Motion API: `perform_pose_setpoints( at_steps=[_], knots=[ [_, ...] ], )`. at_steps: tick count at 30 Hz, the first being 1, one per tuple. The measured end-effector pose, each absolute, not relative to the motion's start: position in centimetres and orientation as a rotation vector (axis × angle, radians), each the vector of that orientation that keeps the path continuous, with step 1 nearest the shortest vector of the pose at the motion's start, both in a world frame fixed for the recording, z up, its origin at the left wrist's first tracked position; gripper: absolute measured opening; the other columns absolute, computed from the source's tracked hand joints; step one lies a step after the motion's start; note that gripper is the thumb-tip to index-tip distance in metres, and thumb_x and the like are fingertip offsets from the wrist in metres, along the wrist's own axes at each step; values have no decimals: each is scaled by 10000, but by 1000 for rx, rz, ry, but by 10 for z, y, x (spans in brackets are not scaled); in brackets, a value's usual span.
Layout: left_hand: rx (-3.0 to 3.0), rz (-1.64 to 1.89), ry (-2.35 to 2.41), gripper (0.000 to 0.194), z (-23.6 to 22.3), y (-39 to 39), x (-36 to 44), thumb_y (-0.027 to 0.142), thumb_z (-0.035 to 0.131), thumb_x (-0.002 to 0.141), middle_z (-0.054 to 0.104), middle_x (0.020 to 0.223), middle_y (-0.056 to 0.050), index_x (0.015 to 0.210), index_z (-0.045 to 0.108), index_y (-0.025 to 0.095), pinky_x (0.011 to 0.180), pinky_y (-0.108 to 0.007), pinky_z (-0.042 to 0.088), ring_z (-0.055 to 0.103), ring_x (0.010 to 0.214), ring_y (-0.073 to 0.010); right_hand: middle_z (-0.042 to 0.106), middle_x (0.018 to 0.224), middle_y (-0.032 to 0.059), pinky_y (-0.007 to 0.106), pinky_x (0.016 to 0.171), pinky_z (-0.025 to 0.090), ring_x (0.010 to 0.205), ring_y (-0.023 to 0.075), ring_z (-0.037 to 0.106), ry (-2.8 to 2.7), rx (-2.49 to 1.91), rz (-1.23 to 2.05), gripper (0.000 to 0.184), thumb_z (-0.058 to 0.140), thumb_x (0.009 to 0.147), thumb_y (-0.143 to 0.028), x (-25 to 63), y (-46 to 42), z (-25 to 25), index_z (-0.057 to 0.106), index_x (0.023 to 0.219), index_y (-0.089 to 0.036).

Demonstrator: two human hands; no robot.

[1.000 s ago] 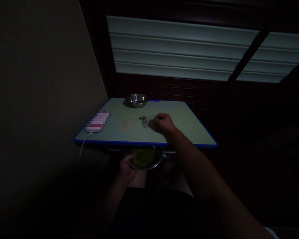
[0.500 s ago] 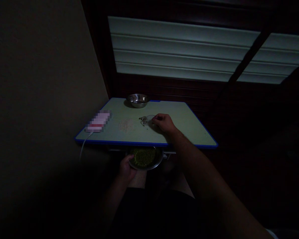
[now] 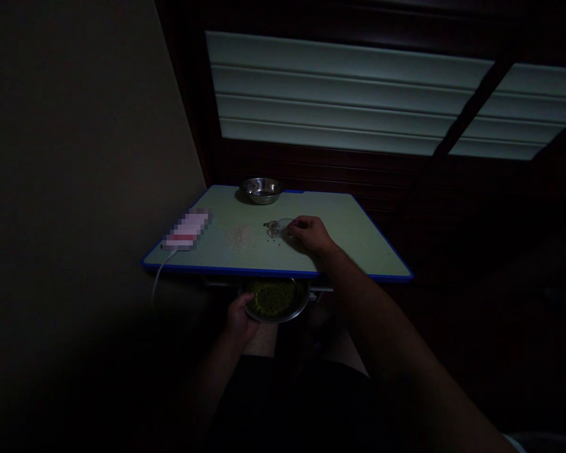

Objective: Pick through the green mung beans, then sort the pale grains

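My left hand [image 3: 240,319] grips the left rim of a metal bowl [image 3: 288,319] at the near side of the table, partly under its edge. Small green grains, like mung beans [image 3: 273,297], lie in it. Over the tabletop, my right hand [image 3: 310,233] is closed in a pinch at the right edge of a clear, shallow round dish [image 3: 283,228]. Small dark bits [image 3: 270,224] lie at the dish's left side, and a few are scattered on the table in front of it. Dim light hides the fingertips' exact hold.
A pale tabletop [image 3: 330,204] with a blue edge stands before me. At its back is a second metal bowl [image 3: 261,191]. A pale patch of fine bits [image 3: 239,236] lies left of the dish. A blurred pink phone-like object [image 3: 186,231] with a white cable [image 3: 157,280] rests at the left.
A few more dark bits show on the table in front of the clear dish. Both hands and the bowls stay almost where they were.
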State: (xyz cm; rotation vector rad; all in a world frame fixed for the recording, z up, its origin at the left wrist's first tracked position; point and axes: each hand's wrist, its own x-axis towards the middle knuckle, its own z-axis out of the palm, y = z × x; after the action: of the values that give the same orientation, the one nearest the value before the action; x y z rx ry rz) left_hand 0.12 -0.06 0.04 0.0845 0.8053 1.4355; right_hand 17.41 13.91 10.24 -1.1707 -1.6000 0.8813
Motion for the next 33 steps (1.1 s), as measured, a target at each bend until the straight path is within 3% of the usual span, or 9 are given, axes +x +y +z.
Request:
perform_pose_setpoints(
  at_steps=[8, 24, 33],
  knots=[
    [99, 1432, 831, 222, 1, 0, 1, 106, 568, 616, 746, 754, -100, 778, 718, 127, 863, -445, 548, 702, 897, -297, 597, 600, -2, 245, 575, 390, 568, 106, 487, -1587, -1164, 923, 149, 633, 606, -307, 174, 139, 102, 615, 629, -161],
    [84, 1422, 825, 360, 5, -2, 2, 106, 558, 639, 752, 787, -94, 958, 725, 125, 863, -467, 547, 704, 895, -302, 600, 595, 1, 244, 568, 381, 563, 101, 480, -1617, -1153, 904, 139, 638, 604, -297, 176, 142, 99, 630, 614, -159],
    [87, 1427, 818, 262, 5, -2, 3, 97, 557, 637, 747, 755, -111, 835, 728, 110, 875, -470, 541, 706, 880, -306, 589, 577, 1, 238, 537, 371, 532, 94, 456, -1580, -1184, 966, 166, 648, 587, -318, 175, 138, 102, 629, 608, -155]
  ],
)
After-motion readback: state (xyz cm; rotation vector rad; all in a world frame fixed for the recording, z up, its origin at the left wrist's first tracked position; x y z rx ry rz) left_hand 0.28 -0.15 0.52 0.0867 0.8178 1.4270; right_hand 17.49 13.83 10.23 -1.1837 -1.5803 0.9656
